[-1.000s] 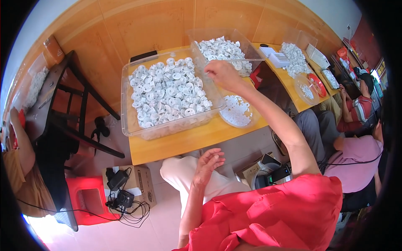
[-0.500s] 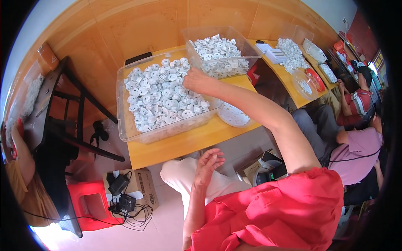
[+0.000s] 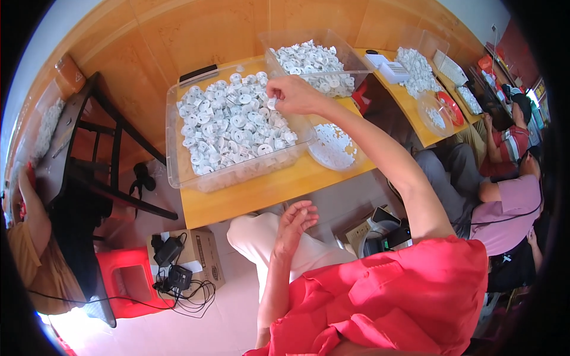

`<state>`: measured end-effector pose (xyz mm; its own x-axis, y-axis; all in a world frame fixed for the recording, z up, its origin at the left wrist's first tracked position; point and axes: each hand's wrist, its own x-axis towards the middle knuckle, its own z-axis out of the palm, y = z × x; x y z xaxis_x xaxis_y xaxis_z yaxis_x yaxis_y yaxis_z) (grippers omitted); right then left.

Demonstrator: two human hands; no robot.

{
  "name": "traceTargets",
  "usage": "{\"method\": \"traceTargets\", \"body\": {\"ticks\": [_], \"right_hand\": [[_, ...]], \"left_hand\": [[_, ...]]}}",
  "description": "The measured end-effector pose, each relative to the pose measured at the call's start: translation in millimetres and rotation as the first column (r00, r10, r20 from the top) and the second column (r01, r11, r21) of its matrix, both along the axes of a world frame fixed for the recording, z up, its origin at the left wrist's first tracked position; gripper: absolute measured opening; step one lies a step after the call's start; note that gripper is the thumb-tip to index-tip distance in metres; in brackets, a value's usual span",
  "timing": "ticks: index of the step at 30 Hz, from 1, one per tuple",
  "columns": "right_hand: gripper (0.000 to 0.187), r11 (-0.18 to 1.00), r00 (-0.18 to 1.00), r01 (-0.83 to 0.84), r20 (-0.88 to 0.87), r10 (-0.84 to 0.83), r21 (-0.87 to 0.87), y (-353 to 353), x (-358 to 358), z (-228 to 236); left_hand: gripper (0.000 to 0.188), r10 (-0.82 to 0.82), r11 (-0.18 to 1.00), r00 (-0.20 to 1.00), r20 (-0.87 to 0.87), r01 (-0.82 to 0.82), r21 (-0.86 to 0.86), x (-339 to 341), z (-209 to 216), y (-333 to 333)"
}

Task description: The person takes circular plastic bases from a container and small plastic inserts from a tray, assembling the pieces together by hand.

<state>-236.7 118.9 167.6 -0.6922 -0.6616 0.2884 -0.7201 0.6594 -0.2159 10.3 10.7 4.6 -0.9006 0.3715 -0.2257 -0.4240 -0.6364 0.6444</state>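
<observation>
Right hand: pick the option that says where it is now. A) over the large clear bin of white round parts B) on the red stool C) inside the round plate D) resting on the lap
A: the right hand is stretched out over the large clear bin of white round parts, fingers pinched just above the heap.

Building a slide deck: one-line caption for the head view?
Right hand reaches over a clear bin of white round parts; left hand hangs open below the table.

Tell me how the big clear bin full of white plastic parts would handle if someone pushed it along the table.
The clear bin probably slides rather than tips: it sits low and wide on the smooth yellow table. It looks fairly heavy, heaped with small white parts. Its thin walls may flex, and it already overhangs the table's left edge, so a leftward shove risks a fall.
</observation>
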Motion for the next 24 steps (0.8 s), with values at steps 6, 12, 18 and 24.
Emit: {"method": "traceTargets", "body": {"ticks": [6,12,18,24], "right_hand": [[0.017,0.562,0.589,0.371,0.655,0.472,-0.739,57,88,2],[0.016,0.232,0.181,0.752,0.532,0.827,-0.617,81,180,-71],[0.014,0.188,0.095,0.892,0.578,0.810,-0.410,73,231,-131],[0.012,0.187,0.108,0.897,0.608,0.786,-0.401,66,241,-149]], "left_hand": [[0.023,0.008,1.000,1.000,-0.011,-0.008,-0.003,4,3,-1],[0.029,0.041,0.999,0.999,-0.031,-0.041,0.008,3,-1,-2],[0.033,0.063,0.998,0.990,-0.129,-0.059,0.034,3,4,6],[0.028,0.037,0.983,0.976,-0.213,-0.074,-0.168,5,-7,8]]}}
